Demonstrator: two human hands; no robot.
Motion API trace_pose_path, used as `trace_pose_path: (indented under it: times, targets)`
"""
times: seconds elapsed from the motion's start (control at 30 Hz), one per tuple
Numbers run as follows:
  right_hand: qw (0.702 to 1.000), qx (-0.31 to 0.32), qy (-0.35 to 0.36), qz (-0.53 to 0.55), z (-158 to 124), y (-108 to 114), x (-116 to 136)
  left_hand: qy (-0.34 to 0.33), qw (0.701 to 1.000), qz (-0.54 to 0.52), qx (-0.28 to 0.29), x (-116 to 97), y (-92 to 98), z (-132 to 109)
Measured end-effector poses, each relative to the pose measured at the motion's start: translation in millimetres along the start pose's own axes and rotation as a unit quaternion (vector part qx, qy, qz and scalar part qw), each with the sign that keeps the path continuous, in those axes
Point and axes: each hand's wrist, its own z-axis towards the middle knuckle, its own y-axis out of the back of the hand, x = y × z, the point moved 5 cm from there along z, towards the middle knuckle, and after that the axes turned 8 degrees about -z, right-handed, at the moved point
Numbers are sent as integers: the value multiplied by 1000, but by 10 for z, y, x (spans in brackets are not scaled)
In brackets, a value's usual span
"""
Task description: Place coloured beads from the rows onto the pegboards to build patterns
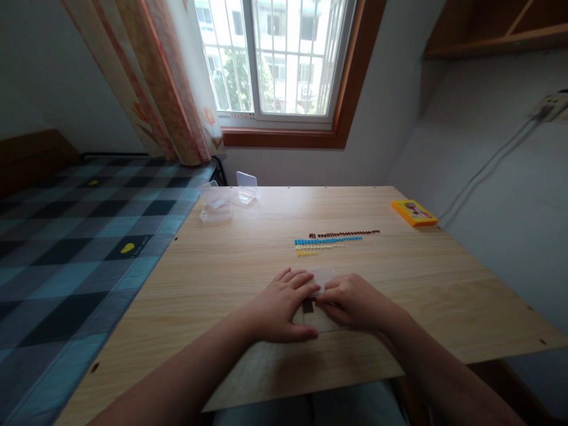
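A clear flat plastic plate [326,323] lies on the table in front of me. On its left part sits a dark brown patch of small pieces [307,306]. My left hand [284,305] rests over the plate's left edge with fingers stretched and thumb apart. Over the plate's right side, my right hand [350,300] has its fingers closed in a pinch beside the brown patch; anything between the fingertips is too small to make out. Beyond the hands are rows of tiny pieces: brown [346,234], blue [326,241], cream [322,247] and yellow [305,254].
Clear plastic boxes [216,210] and an opened clear case [247,188] stand at the table's far left. A yellow-orange box [414,213] lies near the right edge. A bed with a checked cover [89,236] adjoins the wooden table [213,284] on the left.
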Motion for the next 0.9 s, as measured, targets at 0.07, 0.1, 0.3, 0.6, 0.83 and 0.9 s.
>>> trace_pose_path:
  times: [0.07, 0.1, 0.3, 0.6, 0.83, 0.9]
  targets:
    - [1000, 2, -1, -2, 7, 1, 1, 0, 1000, 2, 2, 3, -5, -2]
    - [1000, 3, -1, -4, 11, 1, 2, 0, 1000, 3, 3, 6, -9, -4]
    - [1000, -5, 2, -2, 11, -6, 3, -4, 1000, 1, -2, 5, -5, -3]
    - [997, -62, 4, 55, -16, 76, -28, -6, 1000, -1, -3, -1, 2, -6]
    - [972, -218, -77, 52, -50, 272, -349, -11, 1000, 1, -10, 9, -4, -16]
    - [970, -221, -97, 23, 1, 362, -452, -14, 1000, 0, -12, 5, 1, -17]
